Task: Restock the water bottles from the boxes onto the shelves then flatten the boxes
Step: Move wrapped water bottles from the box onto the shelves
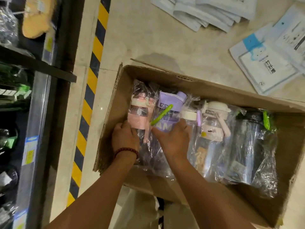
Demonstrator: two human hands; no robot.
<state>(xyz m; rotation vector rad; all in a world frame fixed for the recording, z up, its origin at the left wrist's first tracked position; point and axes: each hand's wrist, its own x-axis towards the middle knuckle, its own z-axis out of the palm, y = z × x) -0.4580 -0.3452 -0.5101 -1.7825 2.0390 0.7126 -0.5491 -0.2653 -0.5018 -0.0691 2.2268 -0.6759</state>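
An open cardboard box [181, 80] lies on the floor and holds several plastic-wrapped water bottles side by side. My left hand [125, 138] grips the pink bottle [139, 114] at the box's left end. My right hand [173, 141] grips the purple bottle [170, 104] beside it, which has a green strap across it. To the right lie a white-lidded clear bottle [212, 123] and a dark bottle [249, 146] with a green strap. The lower parts of the pink and purple bottles are hidden under my hands.
Dark shelves [38, 113] with wrapped goods and price labels stand at the left, behind a yellow-black floor stripe [89, 96]. White and blue flat packets [264, 63] lie on the floor beyond the box, at the upper right.
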